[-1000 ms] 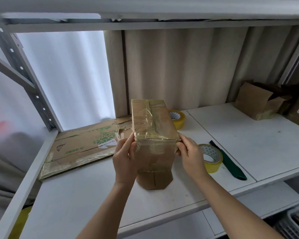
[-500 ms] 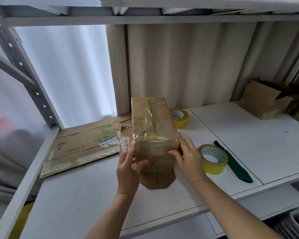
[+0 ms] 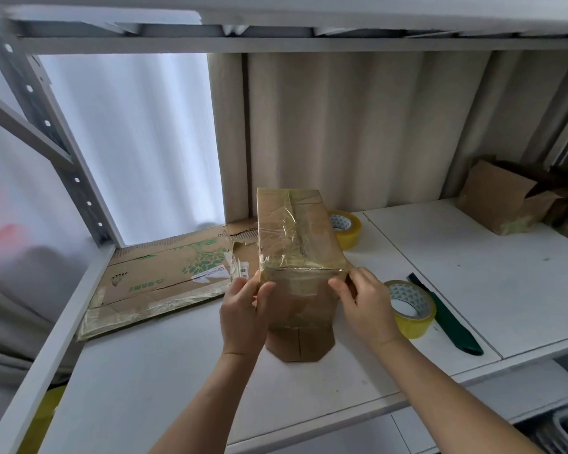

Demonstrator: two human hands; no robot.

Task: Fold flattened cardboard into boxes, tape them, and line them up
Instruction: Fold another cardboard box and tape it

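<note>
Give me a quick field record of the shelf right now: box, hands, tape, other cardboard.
box in work: taped cardboard box, upright on the white shelf, bottom flaps splayed toward the camera
left hand: grips the box's near left edge
right hand: grips the box's near right edge
tape: near tape roll right of the box; far tape roll behind it
tool: green cutter beside the near roll
flat stock: flattened cardboard to the left
other boxes: open box at far right
</note>
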